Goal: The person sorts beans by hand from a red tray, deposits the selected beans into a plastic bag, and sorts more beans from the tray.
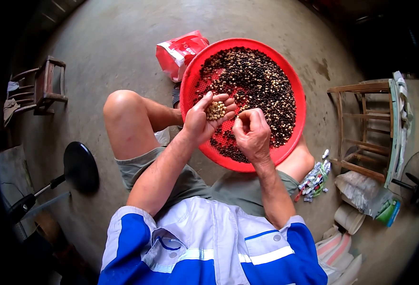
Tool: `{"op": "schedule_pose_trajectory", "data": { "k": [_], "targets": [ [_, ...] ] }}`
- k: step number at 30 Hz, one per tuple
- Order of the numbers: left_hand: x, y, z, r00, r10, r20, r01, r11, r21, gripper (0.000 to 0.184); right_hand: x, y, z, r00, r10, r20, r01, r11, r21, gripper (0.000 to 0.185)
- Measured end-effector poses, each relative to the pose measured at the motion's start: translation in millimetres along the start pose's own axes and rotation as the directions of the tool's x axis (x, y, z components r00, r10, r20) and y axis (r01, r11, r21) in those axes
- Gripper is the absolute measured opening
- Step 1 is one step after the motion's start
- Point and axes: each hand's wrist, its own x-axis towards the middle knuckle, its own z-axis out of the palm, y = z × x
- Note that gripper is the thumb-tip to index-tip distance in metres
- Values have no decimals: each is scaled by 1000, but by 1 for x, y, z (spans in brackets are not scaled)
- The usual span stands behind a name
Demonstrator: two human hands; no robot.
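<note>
My left hand (204,118) is cupped palm up over the left side of a round red mesh tray (299,102), holding a small heap of pale beans (216,110). Close by on the right, my right hand (253,134) is closed in a pinch over the tray. Whatever lies between those fingertips is too small to make out. Mixed black and pale beans (261,78) cover much of the tray, thickest at the top and right. Red mesh shows through near my left hand.
A red and white bag (178,53) stands beyond the tray's left edge. Crumpled wrappers (315,180) lie on the floor by my right knee. A wooden chair (48,85) is at far left, a wooden frame (366,130) at right, and a fan (418,178) beside it.
</note>
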Motion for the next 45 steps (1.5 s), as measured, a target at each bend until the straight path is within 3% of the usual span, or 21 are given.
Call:
{"op": "schedule_pose_trajectory", "data": {
  "k": [3, 8, 10, 14, 22, 25, 28, 29, 32, 35, 42, 45],
  "targets": [
    [6, -12, -11, 998, -55, 30, 56, 998, -22, 50, 4, -8, 5, 984, -177, -15, 177, 984, -21, 16],
    [1, -12, -13, 991, -83, 107, 84, 996, 1, 50, 3, -2, 12, 979, -196, -50, 196, 981, 5, 22],
    [-1, -12, -8, 995, -75, 65, 75, 997, -3, 49, -2, 0, 8, 995, -84, -51, 90, 989, 114, 19],
    [1, -8, -9, 997, -54, 59, 56, 998, -28, 47, -19, 14, -5, 997, 1, -74, 3, 999, 48, 16],
    [-28, 29, 16, 999, 37, -20, -38, 999, -26, 29, -94, 52, 3, 984, 111, 138, -125, 988, 96, 11],
    [-65, 67, 35, 995, 97, 5, -97, 994, 56, 28, -111, 55, 3, 973, 147, 177, -166, 981, 99, 11],
    [-104, 108, 39, 973, 230, -17, -228, 969, 98, 29, -111, 60, 7, 967, 161, 196, -190, 972, 140, 12],
    [-119, 123, 40, 948, 319, 14, -315, 929, 196, 31, -111, 62, 9, 960, 187, 208, -219, 964, 148, 12],
    [-154, 161, 14, 913, 406, 39, -406, 897, 176, 33, -107, 61, 14, 954, 182, 238, -214, 969, 121, 11],
    [-174, 183, -41, 889, 455, -48, -427, 863, 269, 34, -106, 58, 17, 959, 78, 272, -101, 992, 70, 11],
    [-177, 157, -187, 861, 268, -433, -132, 939, 318, 29, -103, 49, 19, 942, 49, 331, -57, 998, 15, 10],
    [-160, 131, -204, 875, 157, -458, 3, 944, 330, 28, -103, 48, 21, 934, 66, 352, -65, 998, -15, 10]
  ]
}}
